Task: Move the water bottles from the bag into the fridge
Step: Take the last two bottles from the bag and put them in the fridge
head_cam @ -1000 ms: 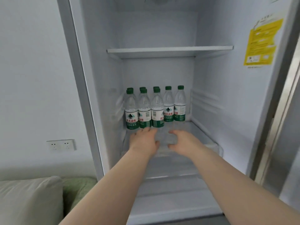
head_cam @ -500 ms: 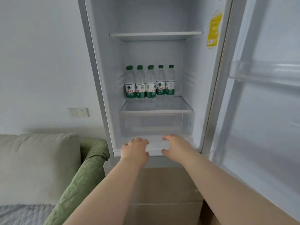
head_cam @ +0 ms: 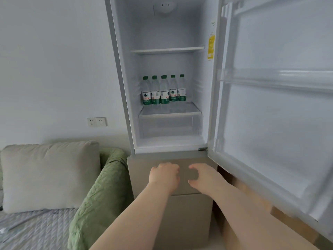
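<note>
Several clear water bottles (head_cam: 164,91) with green caps and green labels stand in a row on the lower glass shelf (head_cam: 169,112) of the open fridge (head_cam: 124,87). My left hand (head_cam: 164,175) and my right hand (head_cam: 202,175) hover side by side in front of the beige lower drawer front, well below the bottles. Both hold nothing, with fingers loosely curled and apart. No bag is in view.
The fridge door (head_cam: 273,114) stands open at the right, with a clear door rack. An upper shelf (head_cam: 167,50) carries nothing. A sofa with a beige cushion (head_cam: 50,174) and a green blanket (head_cam: 100,193) sits to the left. A wall socket (head_cam: 96,121) is beside the fridge.
Both hands have drawn back out of the fridge and dropped from the bottle shelf to the lower drawer front. The view has pulled away, showing the whole compartment and door.
</note>
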